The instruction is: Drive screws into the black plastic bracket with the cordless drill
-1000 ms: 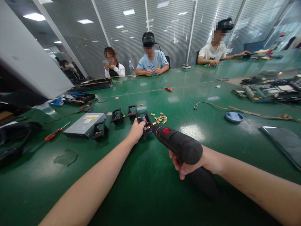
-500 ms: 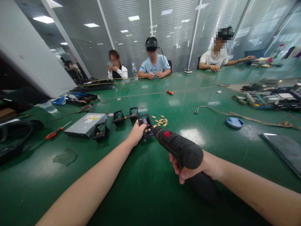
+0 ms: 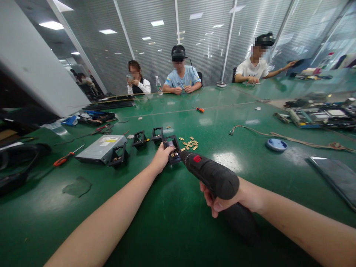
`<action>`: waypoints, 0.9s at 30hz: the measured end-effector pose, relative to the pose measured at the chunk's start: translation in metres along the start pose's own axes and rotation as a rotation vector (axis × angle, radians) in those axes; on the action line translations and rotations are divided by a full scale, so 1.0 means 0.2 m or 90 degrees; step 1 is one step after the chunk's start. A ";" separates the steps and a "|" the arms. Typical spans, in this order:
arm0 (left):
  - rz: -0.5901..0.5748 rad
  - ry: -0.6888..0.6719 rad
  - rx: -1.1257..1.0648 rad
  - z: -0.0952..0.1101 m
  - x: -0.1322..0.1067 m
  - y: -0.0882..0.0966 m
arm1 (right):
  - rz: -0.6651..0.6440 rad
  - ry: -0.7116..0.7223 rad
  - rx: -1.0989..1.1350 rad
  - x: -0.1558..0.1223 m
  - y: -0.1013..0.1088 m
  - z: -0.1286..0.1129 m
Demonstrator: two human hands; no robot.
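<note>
My left hand (image 3: 160, 157) is closed on the near-left side of a black plastic frame (image 3: 175, 160), steadying it on the green table. Inside that frame, small brass-coloured parts show. My right hand (image 3: 218, 202) is wrapped round the handle of a black cordless drill (image 3: 214, 176) with a red switch on top. The drill's nose points at the frame's right side; its tip is too small to make out, so I cannot tell whether it touches. Just beyond lie several small brass plates (image 3: 191, 142). More black frames (image 3: 139, 140) stand to the left, one (image 3: 118, 155) against a silver disc drive (image 3: 101, 146).
An orange screwdriver (image 3: 64, 159) lies at the left, another (image 3: 199, 109) farther back. At the right are a blue round lid (image 3: 276, 145), a cable (image 3: 250, 129), a dark flat panel (image 3: 333, 178) and circuit boards (image 3: 325, 113). Several people sit across the table (image 3: 155, 237).
My hands, the drill and the black frame hold nearly the same position. At the far right, a co-worker's outstretched hand has risen slightly with a dark object.
</note>
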State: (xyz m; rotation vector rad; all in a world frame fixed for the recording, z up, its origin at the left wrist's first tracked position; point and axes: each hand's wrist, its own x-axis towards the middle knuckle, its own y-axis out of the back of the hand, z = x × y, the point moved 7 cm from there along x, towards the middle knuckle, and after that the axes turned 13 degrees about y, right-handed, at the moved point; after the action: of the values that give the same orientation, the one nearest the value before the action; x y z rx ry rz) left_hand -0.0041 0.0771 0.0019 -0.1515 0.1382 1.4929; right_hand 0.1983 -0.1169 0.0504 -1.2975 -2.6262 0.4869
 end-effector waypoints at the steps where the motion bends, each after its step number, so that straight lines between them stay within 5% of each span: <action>1: -0.003 0.004 -0.008 0.00 0.00 0.00 | 0.000 -0.001 0.003 0.00 0.00 0.00; 15: -0.025 0.070 -0.069 0.02 -0.05 -0.05 | -0.002 0.003 -0.014 -0.01 0.00 -0.01; 27: 0.013 -0.004 0.005 0.03 -0.01 -0.01 | 0.010 0.006 -0.001 -0.01 0.01 -0.01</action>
State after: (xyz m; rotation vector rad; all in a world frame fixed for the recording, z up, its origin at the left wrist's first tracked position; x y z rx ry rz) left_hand -0.0027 0.0754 0.0080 -0.1401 0.1409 1.5133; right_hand 0.2014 -0.1177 0.0520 -1.3198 -2.6112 0.4797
